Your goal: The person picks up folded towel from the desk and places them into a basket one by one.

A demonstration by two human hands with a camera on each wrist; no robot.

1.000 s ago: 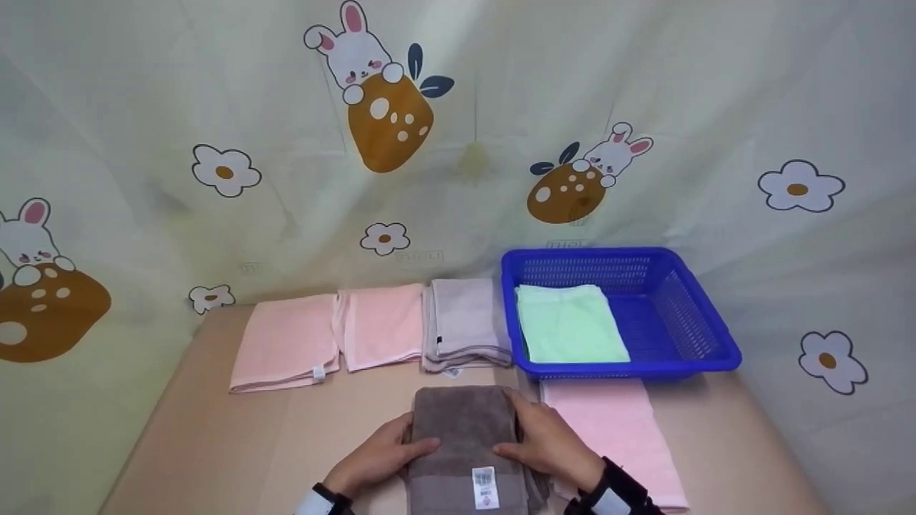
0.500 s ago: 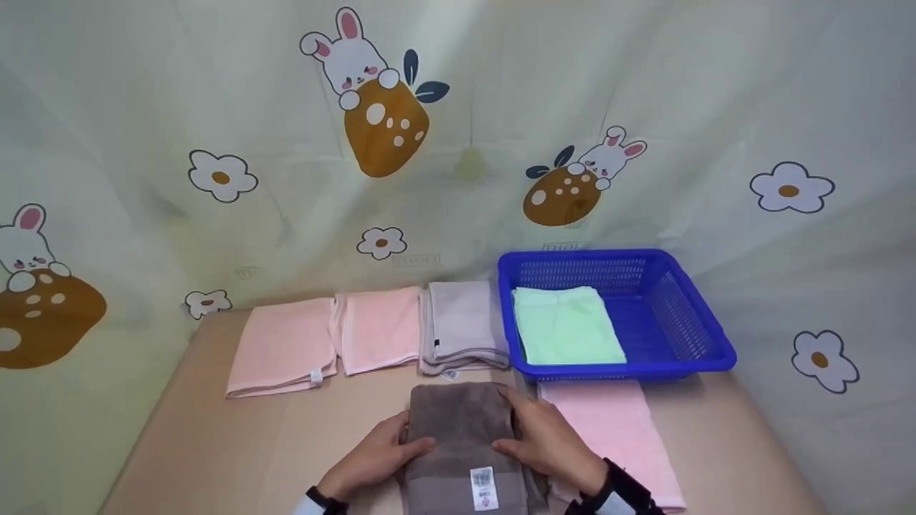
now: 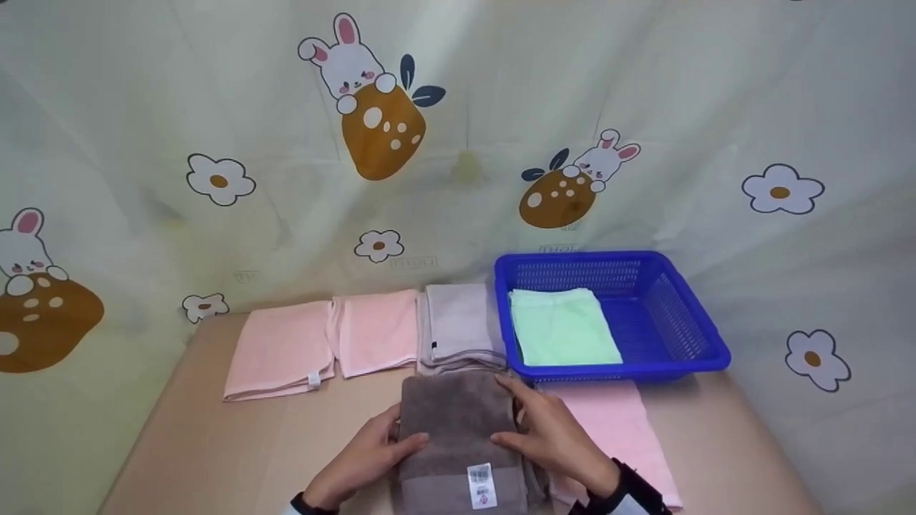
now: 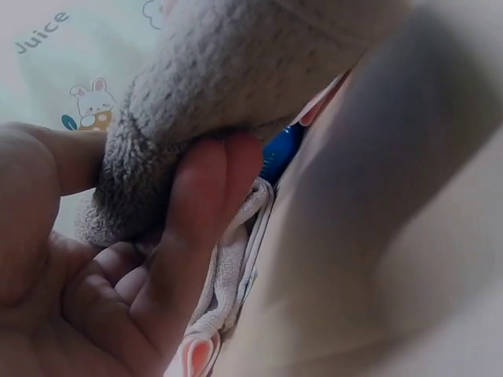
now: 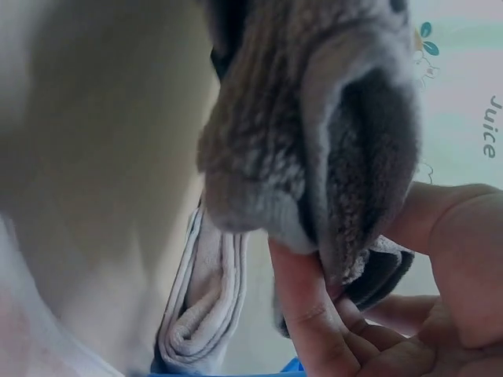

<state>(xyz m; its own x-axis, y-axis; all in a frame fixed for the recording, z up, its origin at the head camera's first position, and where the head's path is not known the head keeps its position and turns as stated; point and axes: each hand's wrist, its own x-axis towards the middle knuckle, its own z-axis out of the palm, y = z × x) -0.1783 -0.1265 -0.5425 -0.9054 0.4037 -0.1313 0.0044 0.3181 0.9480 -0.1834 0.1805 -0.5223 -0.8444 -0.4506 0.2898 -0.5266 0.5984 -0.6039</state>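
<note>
Between both hands is a folded brown towel with a white label on its near part. My left hand grips its left side, thumb on top and fingers beneath, as the left wrist view shows. The right hand holds the opposite side, its thumb over the top face; in the right wrist view its fingers are under the layered towel edge. In the head view, the brown towel's far edge reaches the near edge of a folded grey towel. The brown towel's underside is hidden in the head view.
Two folded peach towels lie left of the grey one. A blue basket at the back right holds a folded green towel. Under the basket's front edge lies a pink towel. A printed curtain hangs behind the table.
Both hands have carried the brown towel slightly away from me and to the left, nearer the grey towel. Their grip looks the same. The whole head view has shifted a little.
</note>
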